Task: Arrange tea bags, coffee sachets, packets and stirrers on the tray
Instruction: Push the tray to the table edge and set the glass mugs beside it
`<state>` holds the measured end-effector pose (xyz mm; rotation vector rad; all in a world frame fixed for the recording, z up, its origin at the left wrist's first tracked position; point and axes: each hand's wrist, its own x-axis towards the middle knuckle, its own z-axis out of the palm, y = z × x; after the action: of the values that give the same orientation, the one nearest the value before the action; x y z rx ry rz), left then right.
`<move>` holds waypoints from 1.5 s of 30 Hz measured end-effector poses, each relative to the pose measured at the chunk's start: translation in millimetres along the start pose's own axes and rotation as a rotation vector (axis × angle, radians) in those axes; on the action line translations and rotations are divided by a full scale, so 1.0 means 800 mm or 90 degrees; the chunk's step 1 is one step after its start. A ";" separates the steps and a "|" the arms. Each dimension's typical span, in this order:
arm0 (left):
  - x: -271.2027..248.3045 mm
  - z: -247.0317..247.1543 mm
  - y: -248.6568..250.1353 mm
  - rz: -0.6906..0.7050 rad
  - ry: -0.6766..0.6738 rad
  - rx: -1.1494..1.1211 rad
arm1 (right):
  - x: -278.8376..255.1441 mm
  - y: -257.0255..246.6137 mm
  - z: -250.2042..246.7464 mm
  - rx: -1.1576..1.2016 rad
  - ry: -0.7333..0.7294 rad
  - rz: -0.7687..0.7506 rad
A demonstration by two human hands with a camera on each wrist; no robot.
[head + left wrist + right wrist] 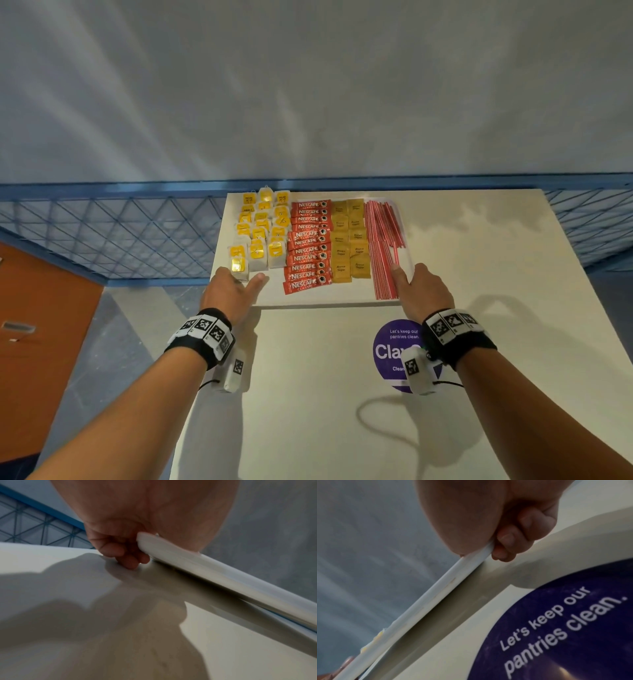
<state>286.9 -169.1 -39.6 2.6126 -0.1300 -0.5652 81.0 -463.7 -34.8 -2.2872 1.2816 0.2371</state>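
A white tray (pixel 325 298) sits on the pale table, filled in columns. Yellow-tagged tea bags (pixel 261 233) lie at the left, red Nescafe sachets (pixel 308 246) beside them, brown sugar packets (pixel 350 240) after those, and red-and-white stirrers (pixel 383 246) at the right. My left hand (pixel 233 291) grips the tray's near left corner, thumb on top and fingers (pixel 120 553) curled under the rim (pixel 205 568). My right hand (pixel 424 291) grips the near right corner the same way, fingers (pixel 510 539) curled beneath the rim (pixel 436 588). The near edge stands slightly off the table.
The pale table (pixel 342 411) carries a round purple sticker (pixel 394 353) under my right wrist. A blue wire-mesh rail (pixel 120 233) runs behind and to both sides of the table. A brown surface (pixel 41 325) lies at the lower left, a grey wall beyond.
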 end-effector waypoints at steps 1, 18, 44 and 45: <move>0.002 0.001 0.000 0.002 0.004 0.000 | 0.000 0.000 0.001 -0.006 -0.003 0.002; -0.017 0.009 -0.022 0.027 -0.015 0.073 | -0.020 0.026 0.009 0.026 -0.060 -0.083; 0.017 -0.001 -0.009 0.040 -0.032 0.066 | 0.003 0.014 0.012 0.047 -0.034 -0.100; 0.017 0.000 -0.009 0.040 -0.031 0.067 | 0.004 0.014 0.012 0.045 -0.035 -0.098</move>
<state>299.2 -165.0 -47.8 2.6869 -0.2643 -0.6157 74.4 -465.7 -47.9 -2.2896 1.0630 0.1959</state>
